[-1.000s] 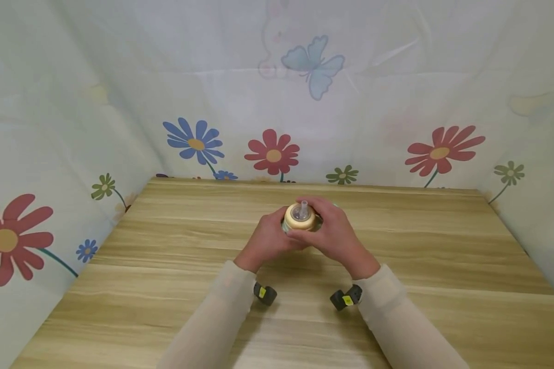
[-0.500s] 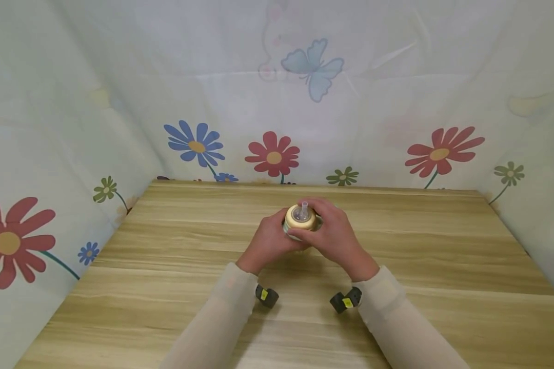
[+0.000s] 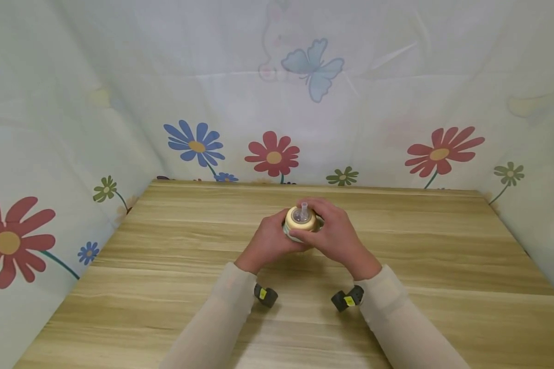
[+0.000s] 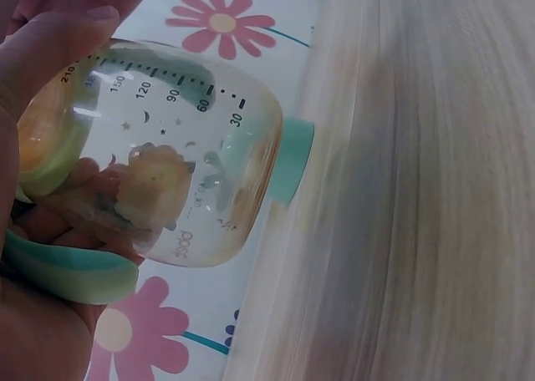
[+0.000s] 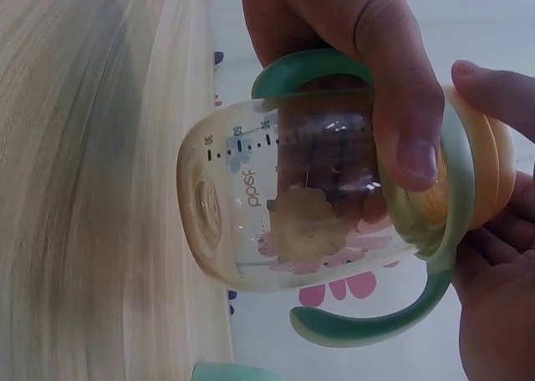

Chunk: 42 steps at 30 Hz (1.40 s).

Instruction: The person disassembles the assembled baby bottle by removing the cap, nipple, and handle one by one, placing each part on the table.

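Observation:
A clear baby bottle (image 3: 300,225) with measuring marks and a small animal picture is held upright between both hands. Its yellow collar ring (image 5: 489,168) surrounds a clear spout (image 3: 304,207) pointing up. My left hand (image 3: 271,237) grips the bottle around its upper body and green handle (image 4: 75,272), with the thumb pressed on the clear wall. My right hand (image 3: 336,233) curls thumb and fingers around the collar ring. The bottle's base (image 5: 196,205) appears raised over the tabletop. Beyond it stands a green round piece (image 4: 292,160), mostly hidden in the head view.
The wood-grain tabletop (image 3: 189,246) spreads out around the hands. A white curtain (image 3: 369,113) printed with flowers and a butterfly encloses the back and sides. Dark camera mounts (image 3: 265,295) hang under the wrists.
The view tilted slightly early on. Both hands keep their hold on the bottle; the right hand and wrist shift only very slightly at the collar.

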Tool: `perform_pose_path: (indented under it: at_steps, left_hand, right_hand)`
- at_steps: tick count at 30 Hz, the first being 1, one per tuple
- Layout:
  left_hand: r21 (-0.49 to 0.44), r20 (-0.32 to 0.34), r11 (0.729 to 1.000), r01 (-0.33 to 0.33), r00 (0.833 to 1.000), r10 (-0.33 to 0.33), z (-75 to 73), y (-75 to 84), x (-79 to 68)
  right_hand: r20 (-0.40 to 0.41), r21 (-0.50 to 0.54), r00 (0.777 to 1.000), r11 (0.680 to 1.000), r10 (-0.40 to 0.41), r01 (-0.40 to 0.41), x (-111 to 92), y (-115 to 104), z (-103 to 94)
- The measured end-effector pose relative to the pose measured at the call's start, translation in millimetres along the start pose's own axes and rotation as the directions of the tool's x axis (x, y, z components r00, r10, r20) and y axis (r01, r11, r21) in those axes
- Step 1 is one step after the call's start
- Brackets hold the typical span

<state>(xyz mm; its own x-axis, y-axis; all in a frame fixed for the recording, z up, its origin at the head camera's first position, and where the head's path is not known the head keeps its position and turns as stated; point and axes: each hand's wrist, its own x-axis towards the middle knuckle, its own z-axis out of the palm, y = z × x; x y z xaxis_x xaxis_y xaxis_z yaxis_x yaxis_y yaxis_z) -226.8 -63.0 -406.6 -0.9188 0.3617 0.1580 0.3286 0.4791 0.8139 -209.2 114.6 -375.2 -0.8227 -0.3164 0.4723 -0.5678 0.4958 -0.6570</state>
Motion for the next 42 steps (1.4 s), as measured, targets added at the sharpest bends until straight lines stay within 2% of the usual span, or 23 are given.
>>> perform_pose_path:
  at_steps: [7, 21, 30, 37, 42]
  left_hand:
    - [-0.029, 0.026, 0.999, 0.020, 0.999, -0.020, -1.0, 1.2, -0.3]
    - [-0.043, 0.035, 0.999, -0.026, 0.999, 0.028, -1.3, -1.9, -1.0]
    - [-0.025, 0.002, 0.998, -0.052, 0.999, 0.052, -1.9, -0.7, -1.0]
    - [-0.003, -0.053, 1.000, -0.018, 0.998, 0.018, -2.0, -0.6, 0.0]
    - [0.014, -0.064, 1.000, -0.024, 0.998, 0.025, -1.6, -0.9, 0.9]
  right_hand:
    - [0.024, 0.028, 1.000, 0.999, -0.020, 0.019, -0.9, -1.5, -2.9]
    - [0.047, 0.067, 0.998, 0.997, -0.030, 0.027, -1.8, 0.9, -3.0]
    - [0.020, 0.044, 1.000, 0.999, -0.022, 0.022, -1.0, 1.0, -1.9]
    - [-0.033, 0.013, 0.999, 1.000, 0.023, -0.023, -0.7, -0.1, -0.5]
    - [-0.056, 0.000, 0.998, 1.000, 0.025, -0.025, -1.0, -0.7, 1.4]
